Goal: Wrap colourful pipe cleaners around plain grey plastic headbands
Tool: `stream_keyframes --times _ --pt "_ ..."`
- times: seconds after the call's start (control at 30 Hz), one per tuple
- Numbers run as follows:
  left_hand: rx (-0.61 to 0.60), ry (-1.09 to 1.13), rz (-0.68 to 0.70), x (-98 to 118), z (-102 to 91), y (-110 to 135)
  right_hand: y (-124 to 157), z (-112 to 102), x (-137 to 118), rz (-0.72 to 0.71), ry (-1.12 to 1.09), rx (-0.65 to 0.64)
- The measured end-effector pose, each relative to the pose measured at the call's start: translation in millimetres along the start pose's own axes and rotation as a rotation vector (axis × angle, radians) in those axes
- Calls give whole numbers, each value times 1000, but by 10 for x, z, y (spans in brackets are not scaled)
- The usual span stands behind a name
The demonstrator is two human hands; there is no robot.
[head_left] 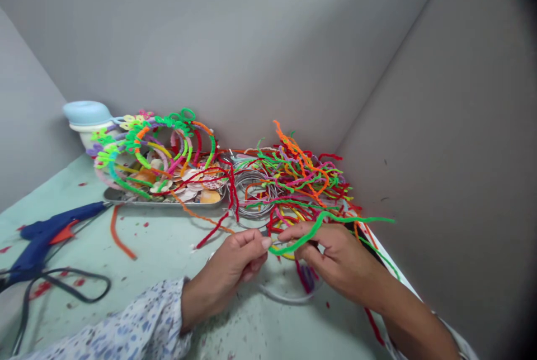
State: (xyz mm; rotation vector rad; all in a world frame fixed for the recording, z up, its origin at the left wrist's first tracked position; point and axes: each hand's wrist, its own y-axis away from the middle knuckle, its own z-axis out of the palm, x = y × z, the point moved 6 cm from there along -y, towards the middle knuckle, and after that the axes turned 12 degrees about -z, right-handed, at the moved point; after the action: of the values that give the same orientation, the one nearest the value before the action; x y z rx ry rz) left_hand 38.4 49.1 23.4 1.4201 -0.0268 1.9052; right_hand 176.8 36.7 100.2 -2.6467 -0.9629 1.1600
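A bright green pipe cleaner (312, 231) stretches between my hands, its free end pointing right. My left hand (229, 262) pinches its left end between thumb and forefinger. My right hand (335, 256) is curled close beside, fingers bent, with the green stem running across the forefinger. Below the hands a pale grey wire hoop (289, 298) curves; whether either hand also grips it is hidden. Just behind the fingers lies a tangle of loose pipe cleaners (302, 173) in red, orange, green and pink, next to coiled silver wire (254, 195).
A metal tray (168, 203) of shells sits at back left, with colourful pipe-cleaner hoops (168, 125) standing over it. Behind them is a blue-lidded white container (88, 117). A blue glue gun (50, 234) with its dark cord (84, 276) lies left. Grey panels (235, 58) enclose the table.
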Motion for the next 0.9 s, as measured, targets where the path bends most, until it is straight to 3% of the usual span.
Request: stream_keyframes --times 0.33,0.6,0.9 --pt "141 -180 86 29 -74 -11 -7 -2 -42 10 -13 -24" --pt "298 -397 242 147 -92 49 7 24 -29 11 -29 -49" --pt "305 -411 248 154 -91 81 0 28 -50 19 -29 -42"
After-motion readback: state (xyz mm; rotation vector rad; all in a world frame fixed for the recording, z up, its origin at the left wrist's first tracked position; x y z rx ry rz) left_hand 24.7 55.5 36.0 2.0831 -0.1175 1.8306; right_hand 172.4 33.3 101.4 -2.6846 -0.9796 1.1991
